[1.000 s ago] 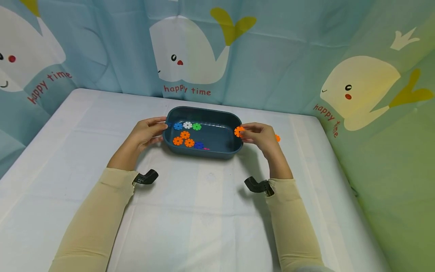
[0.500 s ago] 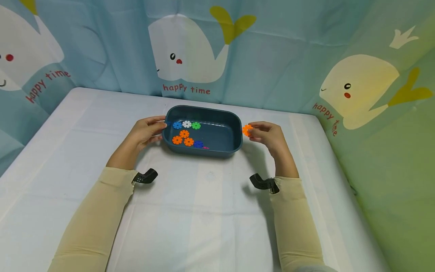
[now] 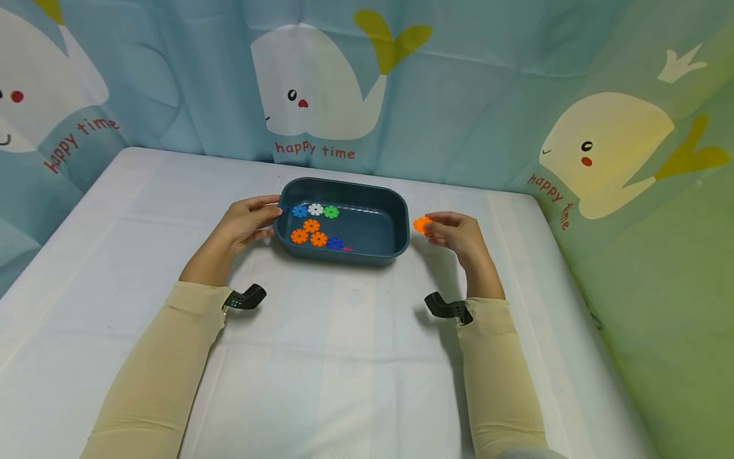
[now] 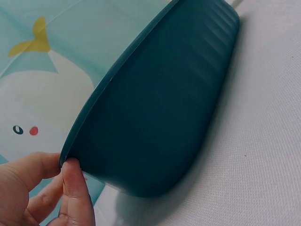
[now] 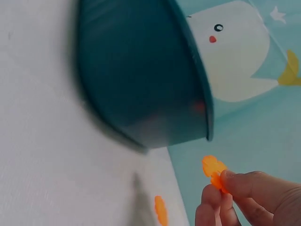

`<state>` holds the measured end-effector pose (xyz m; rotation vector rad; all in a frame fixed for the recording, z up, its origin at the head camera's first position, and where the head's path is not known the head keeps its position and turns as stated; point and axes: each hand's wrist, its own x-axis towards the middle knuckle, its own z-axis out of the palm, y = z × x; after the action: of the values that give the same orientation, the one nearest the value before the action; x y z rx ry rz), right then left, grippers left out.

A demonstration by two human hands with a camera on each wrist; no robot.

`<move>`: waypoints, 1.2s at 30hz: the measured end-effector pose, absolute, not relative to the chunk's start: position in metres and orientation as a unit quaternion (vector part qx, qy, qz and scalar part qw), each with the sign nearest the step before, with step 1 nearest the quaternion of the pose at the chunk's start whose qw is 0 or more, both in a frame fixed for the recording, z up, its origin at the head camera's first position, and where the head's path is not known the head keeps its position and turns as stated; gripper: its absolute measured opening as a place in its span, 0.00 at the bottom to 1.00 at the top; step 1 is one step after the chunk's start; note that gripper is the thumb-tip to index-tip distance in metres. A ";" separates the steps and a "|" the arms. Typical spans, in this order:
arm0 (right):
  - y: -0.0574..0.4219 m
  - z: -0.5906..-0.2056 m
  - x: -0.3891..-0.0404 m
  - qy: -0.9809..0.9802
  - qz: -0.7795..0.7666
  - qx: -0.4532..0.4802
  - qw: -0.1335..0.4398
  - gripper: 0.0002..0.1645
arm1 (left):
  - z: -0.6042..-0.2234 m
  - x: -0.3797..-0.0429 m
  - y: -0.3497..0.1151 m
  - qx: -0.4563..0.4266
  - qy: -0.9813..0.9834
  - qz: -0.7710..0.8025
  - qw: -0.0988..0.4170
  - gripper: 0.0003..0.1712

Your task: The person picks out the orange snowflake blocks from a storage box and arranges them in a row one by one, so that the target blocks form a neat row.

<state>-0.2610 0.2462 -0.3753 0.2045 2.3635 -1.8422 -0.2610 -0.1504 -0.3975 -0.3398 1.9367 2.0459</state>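
Note:
A dark teal oval basin [image 3: 367, 231] stands on the table, with several small notched plastic discs inside. Its left rim is pinched between the thumb and fingers of my left hand [image 3: 243, 223]; the left wrist view shows the thumb [image 4: 73, 176] against the outer wall. Just off the basin's right end, my right hand [image 3: 461, 236] pinches an orange notched disc [image 3: 422, 224] by its edge. In the right wrist view another orange disc [image 5: 161, 210] lies on the tablecloth near that hand; the head view has it hidden behind the hand.
In the basin, orange discs [image 3: 311, 226] sit at the left, with a blue [image 3: 300, 211], a white [image 3: 315, 209] and a green disc [image 3: 331, 212] behind. A dark blue disc [image 3: 335, 243] is by the near wall. A whale-print curtain [image 3: 482, 95] hangs behind the table.
My right hand has moved the orange disc from over the basin's right end to outside it, rightward and then slightly toward me. The left hand and basin keep their place.

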 end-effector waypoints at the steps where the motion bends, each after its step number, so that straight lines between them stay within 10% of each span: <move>1: 0.247 -0.377 -0.262 0.788 -0.607 0.071 0.069 0.23 | -0.397 -0.261 -0.150 -0.119 0.675 0.712 0.152 0.30; 36: 0.253 -0.401 -0.270 0.821 -0.548 0.121 0.106 0.23 | -0.398 -0.262 -0.150 -0.119 0.684 0.703 0.154 0.30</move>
<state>-0.2696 0.2534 -0.4013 0.3559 2.4187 -1.6143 -0.2619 -0.1505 -0.3984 -0.3401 1.9592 2.0157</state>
